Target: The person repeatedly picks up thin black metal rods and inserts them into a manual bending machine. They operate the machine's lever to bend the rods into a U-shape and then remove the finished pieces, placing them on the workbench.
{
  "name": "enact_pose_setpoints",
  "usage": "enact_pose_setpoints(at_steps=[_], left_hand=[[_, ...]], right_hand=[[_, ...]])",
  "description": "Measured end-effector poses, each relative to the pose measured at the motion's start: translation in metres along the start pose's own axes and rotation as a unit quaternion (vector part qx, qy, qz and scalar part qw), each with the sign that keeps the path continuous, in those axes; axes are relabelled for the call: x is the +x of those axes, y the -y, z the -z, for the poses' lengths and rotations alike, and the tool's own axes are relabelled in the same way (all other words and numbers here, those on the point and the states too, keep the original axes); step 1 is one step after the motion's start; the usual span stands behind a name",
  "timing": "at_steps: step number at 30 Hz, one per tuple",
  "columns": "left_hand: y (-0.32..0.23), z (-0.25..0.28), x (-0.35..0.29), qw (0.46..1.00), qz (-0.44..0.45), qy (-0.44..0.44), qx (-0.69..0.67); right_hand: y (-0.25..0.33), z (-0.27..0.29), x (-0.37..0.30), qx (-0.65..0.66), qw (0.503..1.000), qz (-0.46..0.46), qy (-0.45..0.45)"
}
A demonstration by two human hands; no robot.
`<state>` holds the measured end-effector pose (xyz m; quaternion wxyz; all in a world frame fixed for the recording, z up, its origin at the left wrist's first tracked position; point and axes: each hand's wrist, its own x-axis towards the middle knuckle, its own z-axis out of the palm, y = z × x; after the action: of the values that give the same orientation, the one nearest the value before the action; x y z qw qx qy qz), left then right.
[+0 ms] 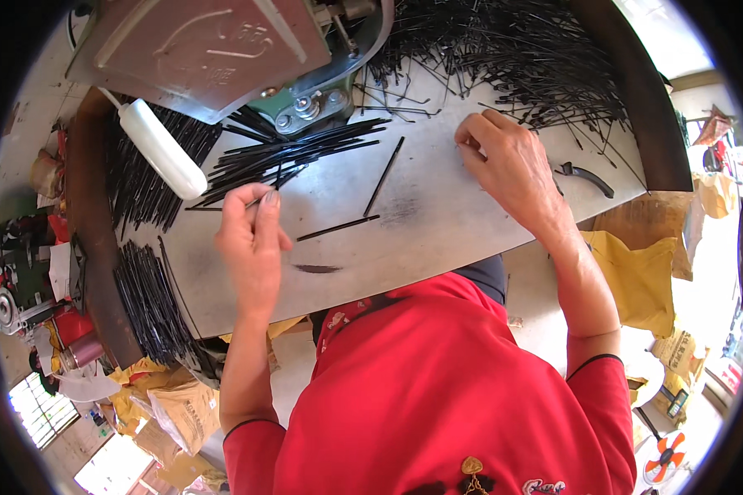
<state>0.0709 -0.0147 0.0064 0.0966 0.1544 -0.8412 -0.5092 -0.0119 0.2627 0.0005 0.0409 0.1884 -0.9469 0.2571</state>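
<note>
The left hand (252, 231) pinches a rod (289, 176), its end jutting past the fingers (267, 216); right hand (510, 169) curls, grip unclear.

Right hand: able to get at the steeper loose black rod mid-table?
Likely yes: the right hand is close, and only tabletop shows between it and that black rod.
</note>
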Motion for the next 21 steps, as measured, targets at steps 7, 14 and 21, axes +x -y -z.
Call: enact_pose_setpoints(at_steps=[7,14,21], left_hand=[[0.010,0.011,0.004,0.990,-0.110,0.029,0.082],[0.013,0.004,0.005,0.985,-0.004,0.063,-0.159],[-0.003,-0.006,0.012,0.983,0.007,0.044,-0.180]], right_hand=[[0.017,-0.006,0.041,0.026,0.998,0.058,-0.017],[0.012,-0.032,0.076,-0.061,0.996,0.063,0.016],[0.005,-0.027,0.062,-0.047,0.996,0.064,-0.049]])
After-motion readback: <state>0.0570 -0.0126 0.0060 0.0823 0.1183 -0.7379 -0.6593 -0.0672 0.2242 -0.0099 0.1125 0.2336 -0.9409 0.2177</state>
